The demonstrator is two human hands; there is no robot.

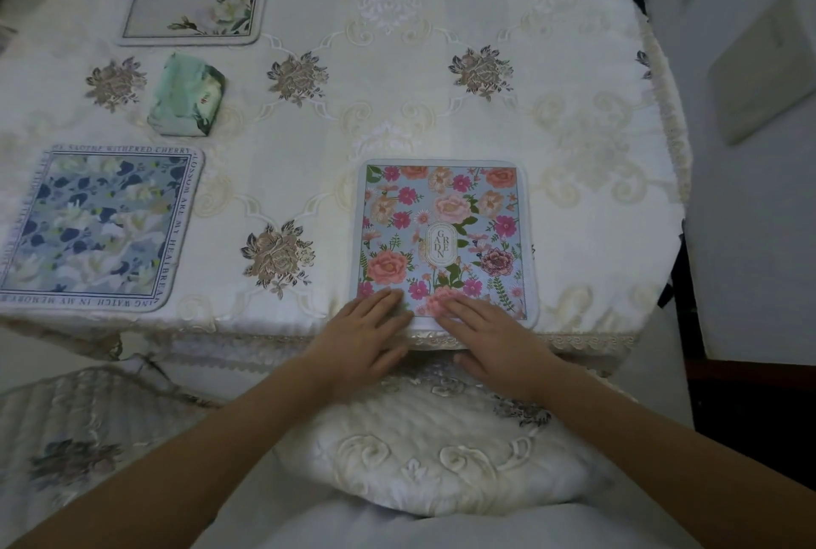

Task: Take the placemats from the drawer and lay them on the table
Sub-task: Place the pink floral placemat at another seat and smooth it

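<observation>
The square pink flower placemat [446, 235] lies at the near edge of the white cloth-covered counter [397, 107]. My left hand [366, 341] and right hand [494, 341] press it with flat, straight fingers [384, 305]. I should smooth it gently and line it up straight.

A cream tablecloth [397, 107] fills most of the view. It is embroidered with pale scrolls and grey-brown flower medallions [278, 255], and a lace trim [587, 342] runs along its near edge. A soft green wrapped packet [185, 96] lies on the tablecloth toward its far left part, tilted a little. Just below the tablecloth's near edge sits a white seat cushion [441, 451] stitched with raised scrolls. Another seat, quilted [79, 438] with a faded flower motif, is at the tablecloth's near left corner. To the right of the tablecloth, on the pale floor [750, 261], a flat light-coloured board [764, 67] lies at an angle.
</observation>
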